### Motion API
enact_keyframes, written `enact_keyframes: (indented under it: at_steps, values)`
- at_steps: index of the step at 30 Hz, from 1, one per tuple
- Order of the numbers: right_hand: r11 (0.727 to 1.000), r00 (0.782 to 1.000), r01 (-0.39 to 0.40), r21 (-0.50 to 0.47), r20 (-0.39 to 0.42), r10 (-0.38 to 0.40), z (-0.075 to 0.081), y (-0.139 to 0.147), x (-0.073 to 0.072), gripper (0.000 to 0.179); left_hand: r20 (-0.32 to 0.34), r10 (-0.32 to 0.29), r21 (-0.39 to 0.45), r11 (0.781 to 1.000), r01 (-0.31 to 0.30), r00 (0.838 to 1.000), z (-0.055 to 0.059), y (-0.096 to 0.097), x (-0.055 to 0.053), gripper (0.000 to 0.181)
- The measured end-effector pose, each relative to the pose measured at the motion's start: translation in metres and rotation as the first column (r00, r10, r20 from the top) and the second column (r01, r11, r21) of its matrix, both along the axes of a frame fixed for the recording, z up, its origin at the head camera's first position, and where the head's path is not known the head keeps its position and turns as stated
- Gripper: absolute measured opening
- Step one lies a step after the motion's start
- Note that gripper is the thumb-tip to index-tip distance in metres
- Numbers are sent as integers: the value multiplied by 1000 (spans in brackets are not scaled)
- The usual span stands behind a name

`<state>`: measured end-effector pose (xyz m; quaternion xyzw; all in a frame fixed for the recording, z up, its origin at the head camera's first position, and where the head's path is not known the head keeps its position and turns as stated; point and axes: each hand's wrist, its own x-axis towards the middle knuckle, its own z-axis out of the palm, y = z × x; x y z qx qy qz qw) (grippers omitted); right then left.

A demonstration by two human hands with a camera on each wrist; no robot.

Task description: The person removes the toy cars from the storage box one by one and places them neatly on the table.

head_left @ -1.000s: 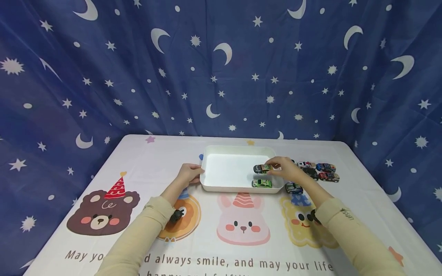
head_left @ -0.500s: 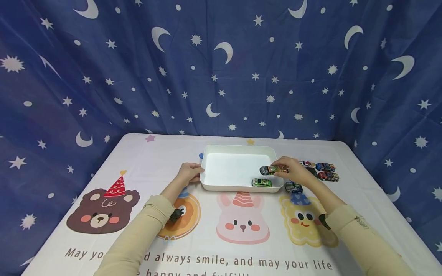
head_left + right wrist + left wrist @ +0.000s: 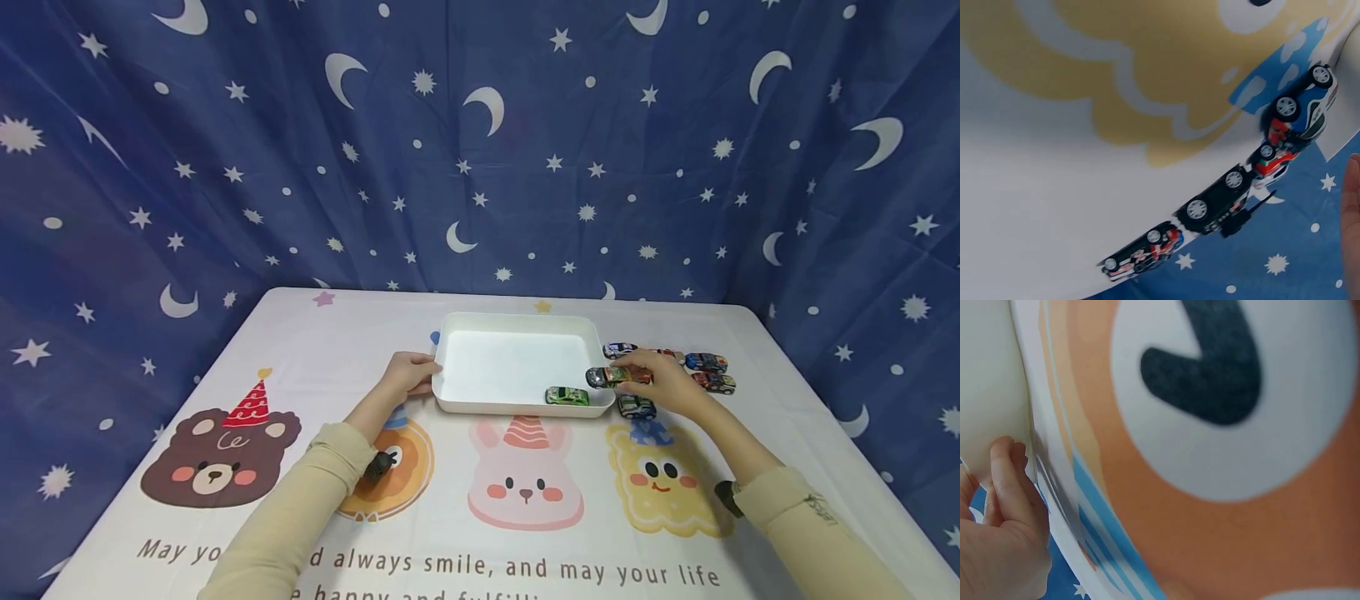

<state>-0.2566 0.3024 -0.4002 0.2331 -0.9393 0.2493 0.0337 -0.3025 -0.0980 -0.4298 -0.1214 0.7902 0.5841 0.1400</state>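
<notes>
A white rectangular tray [image 3: 517, 362] lies on the table, with a green toy car [image 3: 567, 396] inside near its front right corner. At the tray's left end my left hand [image 3: 407, 375] grips the wall, thumb and fingers on either side; the left wrist view shows the fingers curled at the tray wall [image 3: 991, 381]. My right hand [image 3: 663, 382] holds a dark, multicoloured toy car [image 3: 604, 377] above the tray's right rim. Its fingers cover the back of that car. Only a sliver of the right hand [image 3: 1351, 219] appears in the right wrist view.
Right of the tray stand several toy cars: a blue one [image 3: 707, 362], a red one [image 3: 713, 382], a purplish one [image 3: 620, 350] and a dark blue-green one [image 3: 637, 407] close to the tray's corner. A blue starry curtain [image 3: 480, 167] hangs behind the table.
My right hand has moved right with the toy car, from over the tray's inside to its right rim. The left hand keeps its grip on the tray, which stays put.
</notes>
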Motion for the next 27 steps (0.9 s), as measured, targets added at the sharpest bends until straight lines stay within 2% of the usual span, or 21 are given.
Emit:
enact_keyframes:
  at_steps: [12, 20, 27]
  values:
    - [998, 999, 52, 27, 1, -52, 5, 26, 14, 32, -4, -15, 0, 1000, 15, 1000, 2, 1, 0, 38]
    - [996, 997, 66, 53, -40, -64, -1, 46, 22, 33, 8, -7, 2, 1000, 7, 1000, 0, 0, 0, 39]
    - [994, 997, 80, 74, -17, -79, -2, 62, 27, 33, 30, 2, -9, 1000, -2, 1000, 1, 0, -1, 41]
